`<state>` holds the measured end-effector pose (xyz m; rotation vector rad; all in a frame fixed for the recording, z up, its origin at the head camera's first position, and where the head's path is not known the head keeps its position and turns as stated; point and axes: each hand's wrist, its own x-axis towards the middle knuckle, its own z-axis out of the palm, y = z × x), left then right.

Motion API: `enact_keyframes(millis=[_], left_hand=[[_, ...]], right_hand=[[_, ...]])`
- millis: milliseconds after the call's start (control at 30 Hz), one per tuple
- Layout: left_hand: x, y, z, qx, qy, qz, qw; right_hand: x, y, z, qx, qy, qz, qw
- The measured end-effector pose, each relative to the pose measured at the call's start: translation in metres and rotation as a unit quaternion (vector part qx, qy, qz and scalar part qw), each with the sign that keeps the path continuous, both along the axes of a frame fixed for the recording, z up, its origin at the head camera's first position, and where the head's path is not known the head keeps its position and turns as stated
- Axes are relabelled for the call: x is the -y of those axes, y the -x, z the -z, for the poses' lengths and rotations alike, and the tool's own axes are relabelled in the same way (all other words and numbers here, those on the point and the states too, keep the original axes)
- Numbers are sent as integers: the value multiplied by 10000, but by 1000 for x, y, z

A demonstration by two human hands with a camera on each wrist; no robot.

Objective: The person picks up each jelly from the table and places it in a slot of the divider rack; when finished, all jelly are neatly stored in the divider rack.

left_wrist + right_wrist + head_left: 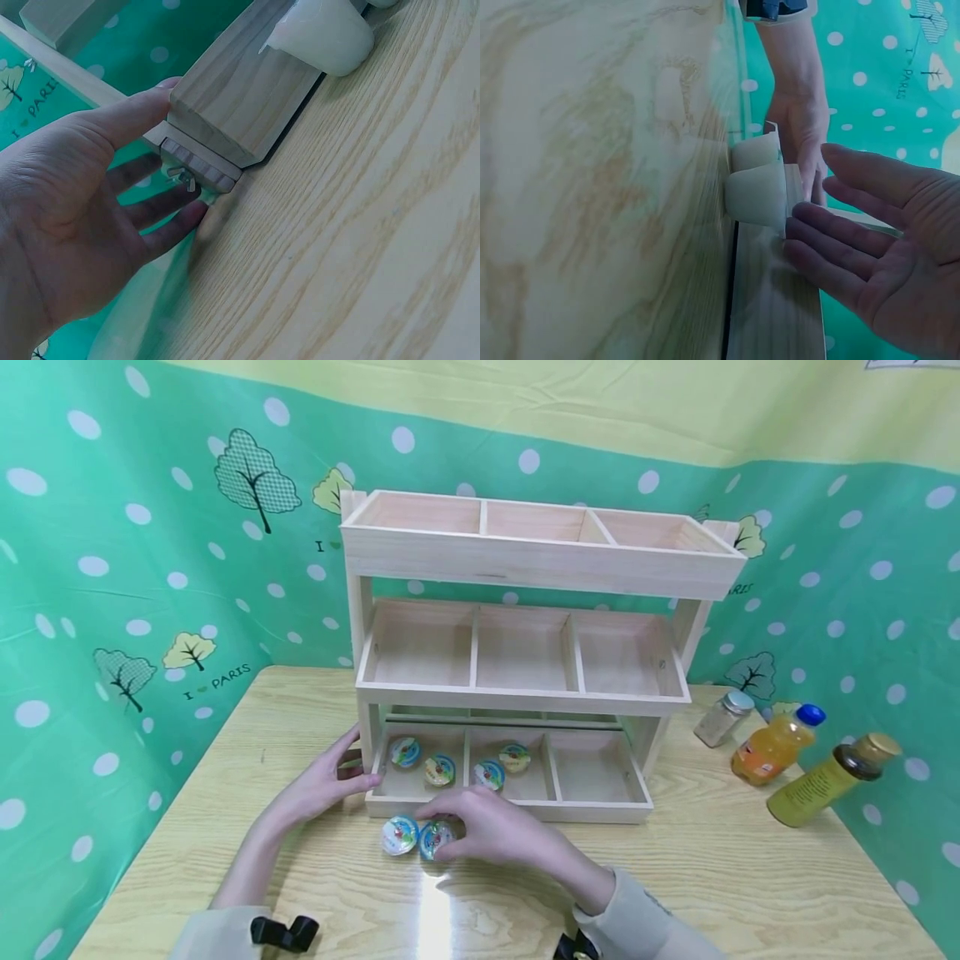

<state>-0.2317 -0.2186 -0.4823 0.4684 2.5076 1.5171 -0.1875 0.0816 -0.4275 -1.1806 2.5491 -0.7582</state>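
My left hand point(327, 783) is at the left end of a three-tier wooden rack point(517, 695). In the left wrist view its thumb touches the bottom tray's corner, and the other fingers reach loosely along the side by a wing nut point(182, 178). Two small jelly cups point(399, 835) with printed foil lids stand side by side on the table before the rack. Over the right-hand cup point(757, 196) is my right hand point(491, 828), fingers extended and spread, fingertips right at its rim. Several like cups point(440, 770) sit in the bottom tray's left and middle compartments.
To the right of the rack stand a glass shaker point(723, 718) with a grey lid, an orange drink bottle point(772, 749) with a blue cap, and a green-yellow bottle point(821, 789) with a gold cap. A green dotted curtain point(187, 518) hangs behind the wooden table point(720, 860).
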Motion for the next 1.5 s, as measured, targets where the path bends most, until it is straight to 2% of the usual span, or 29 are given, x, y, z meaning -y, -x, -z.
enact_keyframes(millis=[333,700,1200,1500], left_hand=[[1,1,1,43,-60,-1,10000],[0,1,1,21,-92,-34,9999],[4,0,1,53,-119,-47,9999],[0,2,2,69,-236,19,9997]], right_hand=[[2,-2,3,104,-329,-53,9994],[1,1,10,16,-408,-206,9990],[6,1,15,20,-373,-142,9992],[-4,-1,5,136,-248,-94,9996]])
